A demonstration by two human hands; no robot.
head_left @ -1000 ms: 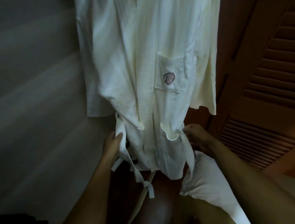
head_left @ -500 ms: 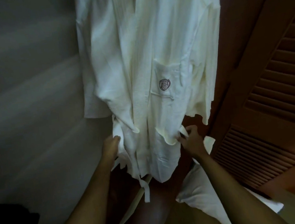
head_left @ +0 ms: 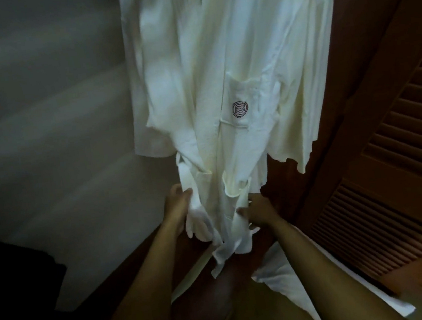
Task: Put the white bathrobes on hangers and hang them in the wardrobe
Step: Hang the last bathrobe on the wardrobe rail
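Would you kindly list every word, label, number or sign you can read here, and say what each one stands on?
No readable words or numbers anywhere.
The only mark is a dark emblem of wavy lines, with no letters, on the chest pocket of the hanging white bathrobe.

Dim, greenish light falls from about 12 o'clock; shadows deepen toward 7 o'clock, edges bend, and detail is softly blurred.

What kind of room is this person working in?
Probably a hotel room's wardrobe corner: a white bathrobe with an embroidered logo on its pocket hangs beside a louvred wooden door, and both hands grip its belt ends.
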